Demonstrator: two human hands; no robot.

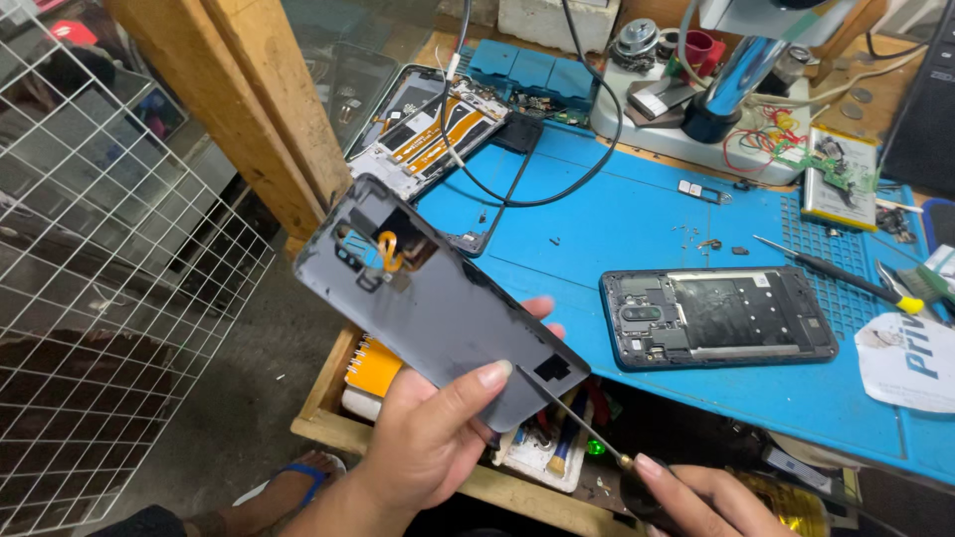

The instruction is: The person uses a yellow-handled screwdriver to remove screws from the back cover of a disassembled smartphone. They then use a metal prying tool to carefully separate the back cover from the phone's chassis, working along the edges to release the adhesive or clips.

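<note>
Above blue mat (pixel 637 219), left hand (pixel 428 443) pinches back cover (pixel 438 298) bottom edge.

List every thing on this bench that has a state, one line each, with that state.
Left hand: holds the grey back cover.
Grey back cover: off its phone, inner side up, tilted in the air.
Right hand: grips a thin screwdriver.
Thin screwdriver: tip at the cover's lower edge.
Black phone: opened, lying flat on the blue mat.
Second phone frame: opened, insides exposed.
Black-handled screwdriver: lying loose on the mat.
</note>
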